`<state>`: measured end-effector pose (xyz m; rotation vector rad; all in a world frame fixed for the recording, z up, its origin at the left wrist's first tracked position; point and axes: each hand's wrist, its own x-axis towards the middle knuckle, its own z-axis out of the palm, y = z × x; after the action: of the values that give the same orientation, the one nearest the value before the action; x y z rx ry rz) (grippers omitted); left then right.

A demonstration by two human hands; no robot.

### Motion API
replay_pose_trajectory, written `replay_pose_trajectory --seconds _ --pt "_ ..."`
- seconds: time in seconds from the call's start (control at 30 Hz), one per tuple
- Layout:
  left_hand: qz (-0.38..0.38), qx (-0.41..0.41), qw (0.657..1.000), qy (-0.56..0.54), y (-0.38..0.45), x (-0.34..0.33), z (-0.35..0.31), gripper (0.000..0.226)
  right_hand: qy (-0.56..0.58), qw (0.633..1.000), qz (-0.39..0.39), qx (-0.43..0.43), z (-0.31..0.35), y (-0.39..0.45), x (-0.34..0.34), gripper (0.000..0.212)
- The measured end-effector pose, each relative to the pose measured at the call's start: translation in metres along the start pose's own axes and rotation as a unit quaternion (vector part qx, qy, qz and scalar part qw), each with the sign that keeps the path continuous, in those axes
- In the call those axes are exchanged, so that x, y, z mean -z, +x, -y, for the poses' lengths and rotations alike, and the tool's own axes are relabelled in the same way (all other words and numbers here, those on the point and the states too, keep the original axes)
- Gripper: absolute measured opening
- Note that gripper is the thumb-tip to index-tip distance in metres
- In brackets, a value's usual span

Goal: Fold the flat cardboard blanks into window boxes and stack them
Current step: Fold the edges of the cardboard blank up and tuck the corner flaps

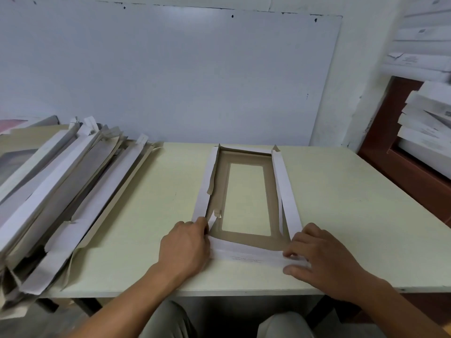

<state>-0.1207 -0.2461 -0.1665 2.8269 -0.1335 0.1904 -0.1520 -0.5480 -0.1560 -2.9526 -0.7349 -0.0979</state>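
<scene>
A partly folded window box [268, 189] lies in the middle of the pale table [341, 203], brown inside with a rectangular cut-out and white side walls raised. My left hand [185, 247] holds the near left corner, fingers curled at the side wall. My right hand [319, 257] grips the near right corner, pinching the white near flap [244, 254], which lies folded toward me. A pile of flat blanks [61, 186] lies at the table's left end.
A stack of white folded boxes [429, 123] rests on a reddish-brown cabinet [395, 162] at the right. A whiteboard [170, 69] covers the wall behind the table. My knees show below the table's near edge.
</scene>
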Motion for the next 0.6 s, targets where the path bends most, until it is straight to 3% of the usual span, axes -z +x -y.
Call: replay_pose_trajectory --seconds 0.2,0.3,0.4,0.5,0.6 --pt "-0.022 -0.029 0.995 0.088 -0.012 -0.004 -0.002 0.074 0.007 1.000 -0.007 -0.015 0.013 0.004 -0.008 0.028" --pt "-0.059 -0.124 0.987 0.088 -0.015 -0.002 -0.001 0.049 0.033 0.999 -0.004 -0.025 0.015 0.006 -0.009 0.023" --pt "-0.015 -0.233 0.972 0.006 -0.014 -0.005 0.001 0.016 0.054 0.998 -0.022 -0.007 0.019 0.007 -0.012 0.025" --pt "0.056 -0.270 0.961 -0.026 -0.015 -0.007 -0.001 0.045 0.066 0.998 -0.017 0.013 0.026 0.008 -0.015 0.025" --pt "0.055 -0.271 0.961 -0.016 -0.015 -0.009 0.000 0.044 0.185 0.981 0.047 0.025 0.019 0.010 -0.003 0.035"
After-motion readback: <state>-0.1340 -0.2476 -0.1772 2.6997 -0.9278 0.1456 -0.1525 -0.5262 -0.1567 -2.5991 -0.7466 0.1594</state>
